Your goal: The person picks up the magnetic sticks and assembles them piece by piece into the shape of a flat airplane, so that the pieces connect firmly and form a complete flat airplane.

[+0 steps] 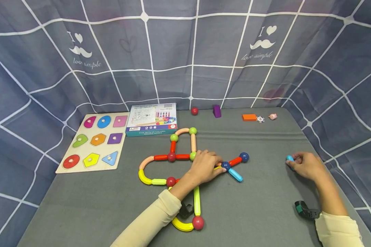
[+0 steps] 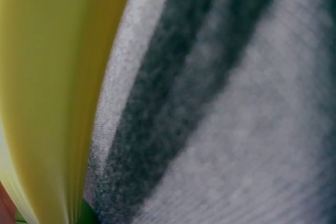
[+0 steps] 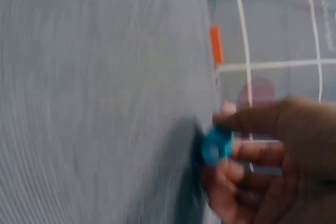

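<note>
A figure of coloured magnetic rods and balls lies on the grey tabletop. My left hand (image 1: 205, 166) is over its right part, thumb and fingers around a yellow magnetic rod (image 1: 217, 168) beside a blue ball (image 1: 225, 166); the palm hides the rods beneath. From that ball run a red rod (image 1: 235, 161) to another blue ball (image 1: 244, 157) and a light blue rod (image 1: 235, 175). Well to the right, my right hand (image 1: 307, 166) pinches a blue magnetic rod (image 3: 217, 145) just above the table. A yellow-green rod (image 2: 47, 87) fills the left wrist view's left side.
A wooden shape puzzle (image 1: 92, 142) and a toy box (image 1: 151, 120) lie at the back left. Along the back edge are a red ball (image 1: 194, 110), a purple block (image 1: 216, 111), an orange block (image 1: 249, 117) and a small pink pig (image 1: 272, 116). A patterned cloth (image 1: 173, 51) hangs behind.
</note>
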Motion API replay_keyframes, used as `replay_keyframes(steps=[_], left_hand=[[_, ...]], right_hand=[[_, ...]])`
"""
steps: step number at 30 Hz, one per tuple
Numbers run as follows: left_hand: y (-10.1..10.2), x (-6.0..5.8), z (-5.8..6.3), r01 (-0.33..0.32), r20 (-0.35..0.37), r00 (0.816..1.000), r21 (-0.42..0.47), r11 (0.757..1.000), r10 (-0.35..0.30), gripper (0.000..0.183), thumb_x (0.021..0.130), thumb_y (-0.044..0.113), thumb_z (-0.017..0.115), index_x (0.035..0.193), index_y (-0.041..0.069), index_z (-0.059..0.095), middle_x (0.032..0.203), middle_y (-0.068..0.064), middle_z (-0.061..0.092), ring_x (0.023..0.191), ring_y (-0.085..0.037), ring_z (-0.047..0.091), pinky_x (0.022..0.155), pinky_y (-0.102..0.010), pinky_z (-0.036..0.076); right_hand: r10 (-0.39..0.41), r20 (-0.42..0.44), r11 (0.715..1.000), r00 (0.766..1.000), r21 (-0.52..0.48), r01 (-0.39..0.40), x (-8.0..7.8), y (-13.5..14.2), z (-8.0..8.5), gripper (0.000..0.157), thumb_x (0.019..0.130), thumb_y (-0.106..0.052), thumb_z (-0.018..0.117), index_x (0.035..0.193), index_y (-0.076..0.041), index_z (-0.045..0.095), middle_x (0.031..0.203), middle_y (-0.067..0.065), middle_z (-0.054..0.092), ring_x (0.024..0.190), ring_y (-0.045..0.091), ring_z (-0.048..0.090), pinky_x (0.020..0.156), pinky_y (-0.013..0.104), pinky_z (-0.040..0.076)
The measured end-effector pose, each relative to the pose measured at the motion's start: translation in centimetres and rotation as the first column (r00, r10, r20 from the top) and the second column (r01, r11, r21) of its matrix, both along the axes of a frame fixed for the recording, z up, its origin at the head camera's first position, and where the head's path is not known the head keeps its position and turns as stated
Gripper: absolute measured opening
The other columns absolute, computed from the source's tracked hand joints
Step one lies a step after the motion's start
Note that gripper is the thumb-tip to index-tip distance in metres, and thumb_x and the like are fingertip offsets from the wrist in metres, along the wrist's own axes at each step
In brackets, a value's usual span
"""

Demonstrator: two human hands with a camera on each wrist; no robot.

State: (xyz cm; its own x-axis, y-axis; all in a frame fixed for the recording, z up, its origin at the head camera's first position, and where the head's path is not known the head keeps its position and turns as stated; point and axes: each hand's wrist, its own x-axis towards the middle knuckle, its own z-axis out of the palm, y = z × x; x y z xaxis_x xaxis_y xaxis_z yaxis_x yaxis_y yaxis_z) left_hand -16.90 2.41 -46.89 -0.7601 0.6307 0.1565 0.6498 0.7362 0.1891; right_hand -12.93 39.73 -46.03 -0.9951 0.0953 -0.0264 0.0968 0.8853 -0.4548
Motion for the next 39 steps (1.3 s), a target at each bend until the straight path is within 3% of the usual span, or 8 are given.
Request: replay_keyframes(steps=[3, 7, 9, 13, 21, 27, 34, 39], left_hand=[[0.0, 0.0, 0.1, -0.004, 0.005, 1.000, -0.004, 1.000, 0.004, 0.038, 0.087, 0.055, 0.060, 0.109, 0.026, 0.071, 0.103, 0.008, 0.065, 0.080, -0.012, 0.050, 0.067, -0.029, 0.031], [-0.1, 0.0, 0.1, -0.003, 0.008, 1.000, -0.004, 1.000, 0.003, 0.038, 0.087, 0.055, 0.060, 0.110, 0.026, 0.070, 0.103, 0.008, 0.065, 0.081, -0.012, 0.050, 0.068, -0.029, 0.031], [-0.1, 0.0, 0.1, -0.002, 0.008, 1.000, -0.004, 1.000, 0.002, 0.038, 0.087, 0.055, 0.059, 0.110, 0.026, 0.070, 0.104, 0.008, 0.065, 0.081, -0.012, 0.050, 0.067, -0.029, 0.031], [-0.1, 0.0, 0.1, -0.001, 0.011, 1.000, 0.000, 1.000, 0.001, 0.039, 0.087, 0.055, 0.060, 0.110, 0.026, 0.070, 0.104, 0.007, 0.065, 0.081, -0.013, 0.050, 0.067, -0.029, 0.030], [0.1, 0.1, 0.1, -0.003, 0.012, 1.000, -0.010, 1.000, 0.004, 0.038, 0.087, 0.055, 0.059, 0.110, 0.026, 0.070, 0.105, 0.007, 0.065, 0.082, -0.013, 0.050, 0.068, -0.030, 0.031], [0.0, 0.0, 0.0, -0.002, 0.012, 1.000, 0.000, 1.000, 0.002, 0.038, 0.087, 0.055, 0.060, 0.109, 0.026, 0.070, 0.105, 0.007, 0.065, 0.082, -0.013, 0.050, 0.067, -0.029, 0.031], [0.1, 0.0, 0.1, 0.002, 0.000, 1.000, -0.007, 1.000, -0.002, 0.038, 0.087, 0.055, 0.060, 0.109, 0.026, 0.070, 0.104, 0.008, 0.065, 0.082, -0.013, 0.050, 0.067, -0.029, 0.031], [0.1, 0.0, 0.1, 0.004, -0.006, 1.000, -0.011, 1.000, -0.004, 0.038, 0.087, 0.055, 0.060, 0.109, 0.026, 0.071, 0.103, 0.008, 0.065, 0.082, -0.013, 0.051, 0.068, -0.029, 0.032]], right_hand=[[0.114, -0.002, 0.973, 0.993, -0.204, -0.112, -0.2, -2.3, -0.1, 0.033, 0.087, -0.019, 0.068, 0.101, 0.010, 0.061, 0.078, 0.009, 0.066, 0.061, 0.012, 0.057, 0.055, 0.030, 0.045], [0.236, 0.056, 0.869, 0.970, -0.459, -0.185, -0.6, -5.4, -0.3, 0.032, 0.086, -0.013, 0.070, 0.104, 0.012, 0.060, 0.079, 0.012, 0.064, 0.060, 0.012, 0.060, 0.056, 0.029, 0.050], [0.274, 0.081, 0.833, 0.958, -0.519, -0.194, -0.8, -6.6, -0.5, 0.032, 0.086, -0.013, 0.070, 0.104, 0.012, 0.060, 0.078, 0.012, 0.064, 0.061, 0.014, 0.060, 0.057, 0.031, 0.051], [0.308, 0.117, 0.798, 0.944, -0.572, -0.189, -1.1, -8.1, -0.8, 0.034, 0.086, -0.014, 0.070, 0.105, 0.012, 0.061, 0.080, 0.012, 0.066, 0.063, 0.017, 0.062, 0.059, 0.032, 0.053], [0.277, 0.152, 0.776, 0.949, -0.618, -0.127, -1.6, -9.3, -1.4, 0.039, 0.084, -0.019, 0.073, 0.105, 0.012, 0.063, 0.083, 0.014, 0.068, 0.065, 0.018, 0.064, 0.061, 0.033, 0.054], [0.258, 0.154, 0.780, 0.954, -0.615, -0.112, -1.9, -9.5, -1.7, 0.040, 0.084, -0.024, 0.074, 0.104, 0.009, 0.063, 0.077, 0.010, 0.067, 0.062, 0.017, 0.063, 0.058, 0.034, 0.054], [0.270, 0.081, 0.807, 0.959, -0.563, -0.179, -3.0, -9.0, -1.9, 0.032, 0.092, -0.025, 0.064, 0.095, 0.006, 0.060, 0.067, 0.010, 0.065, 0.055, 0.020, 0.062, 0.050, 0.034, 0.051], [0.320, 0.050, 0.828, 0.946, -0.500, -0.254, -4.2, -9.0, -1.6, 0.035, 0.092, -0.032, 0.063, 0.107, 0.000, 0.060, 0.070, 0.010, 0.062, 0.053, 0.022, 0.060, 0.047, 0.035, 0.050]])
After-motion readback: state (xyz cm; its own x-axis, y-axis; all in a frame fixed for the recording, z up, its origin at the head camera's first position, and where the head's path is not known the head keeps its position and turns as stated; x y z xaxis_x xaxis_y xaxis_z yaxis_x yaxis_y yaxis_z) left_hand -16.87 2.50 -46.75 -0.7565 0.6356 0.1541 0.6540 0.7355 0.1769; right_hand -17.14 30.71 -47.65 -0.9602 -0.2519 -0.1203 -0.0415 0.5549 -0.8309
